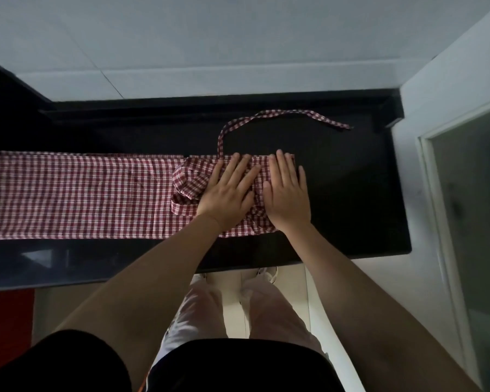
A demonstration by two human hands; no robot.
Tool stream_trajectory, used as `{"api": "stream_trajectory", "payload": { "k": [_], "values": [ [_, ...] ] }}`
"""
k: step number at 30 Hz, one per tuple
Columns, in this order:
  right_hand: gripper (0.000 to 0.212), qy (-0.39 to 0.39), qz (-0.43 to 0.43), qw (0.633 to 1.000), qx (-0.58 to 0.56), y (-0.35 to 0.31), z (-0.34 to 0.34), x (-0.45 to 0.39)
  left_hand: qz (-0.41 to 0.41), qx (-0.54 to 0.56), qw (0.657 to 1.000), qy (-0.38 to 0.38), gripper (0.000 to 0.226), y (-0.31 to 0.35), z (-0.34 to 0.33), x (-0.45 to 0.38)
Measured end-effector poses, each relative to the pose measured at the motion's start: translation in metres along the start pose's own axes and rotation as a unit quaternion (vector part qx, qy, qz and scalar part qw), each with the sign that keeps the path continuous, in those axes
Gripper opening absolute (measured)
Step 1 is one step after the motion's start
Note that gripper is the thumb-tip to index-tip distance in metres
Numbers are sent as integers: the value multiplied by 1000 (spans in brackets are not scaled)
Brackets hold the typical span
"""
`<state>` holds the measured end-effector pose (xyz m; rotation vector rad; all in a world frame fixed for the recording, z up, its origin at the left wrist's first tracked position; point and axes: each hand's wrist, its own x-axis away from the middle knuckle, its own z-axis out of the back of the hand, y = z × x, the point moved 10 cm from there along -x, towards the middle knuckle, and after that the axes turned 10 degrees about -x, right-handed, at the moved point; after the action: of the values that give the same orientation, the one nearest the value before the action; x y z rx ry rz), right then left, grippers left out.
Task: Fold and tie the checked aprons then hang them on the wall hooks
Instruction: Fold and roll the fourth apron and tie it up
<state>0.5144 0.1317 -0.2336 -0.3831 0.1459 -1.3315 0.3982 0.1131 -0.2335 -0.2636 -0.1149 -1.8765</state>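
Both hands (255,190) flat on apron (82,193) rt end, nr counter (351,193) edge.

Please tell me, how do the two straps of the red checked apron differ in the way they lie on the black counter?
The long red-and-white checked strap lies free on the black stone counter, curving away behind the folded red checked apron. The short checked strap loop lies bunched on top of the apron cloth, next to the left hand. The long strap's end shows; the loop's does not. No hand touches the long strap; the right hand presses the apron too. Both share the same check.
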Motion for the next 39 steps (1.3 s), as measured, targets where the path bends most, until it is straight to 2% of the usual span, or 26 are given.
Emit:
{"api": "stream_trajectory", "payload": {
  "k": [6,10,18,23,26,28,30,32,34,36,38,39],
  "values": [
    [59,-22,2,1000,8,11,1,1,-1,-19,1000,11,61,6,4,-1],
    [58,-23,7,1000,19,40,8,5,46,-40,998,25,64,-1,7,9],
    [58,-30,-18,999,35,92,25,9,113,34,993,21,62,-9,12,8],
    [59,-37,-34,998,42,103,32,10,112,63,981,146,36,-5,45,8],
    [60,-46,-29,998,40,101,34,11,115,117,974,153,20,-6,54,5],
    [61,-53,-25,997,40,101,34,12,118,148,968,162,29,-11,61,4],
    [61,-58,-22,997,38,100,33,11,109,115,975,154,32,-16,61,3],
    [62,-62,-18,997,40,100,33,11,106,63,988,93,28,-19,46,1],
    [62,-63,-19,997,48,99,35,9,140,34,989,40,19,-26,35,-1],
    [61,-43,-21,998,44,92,41,9,187,22,981,36,21,-30,42,0],
    [57,6,-18,1000,14,77,51,12,198,53,973,109,26,-18,66,3],
    [54,30,-11,999,-6,65,54,15,174,80,968,160,26,-4,78,3]
  ]
}}
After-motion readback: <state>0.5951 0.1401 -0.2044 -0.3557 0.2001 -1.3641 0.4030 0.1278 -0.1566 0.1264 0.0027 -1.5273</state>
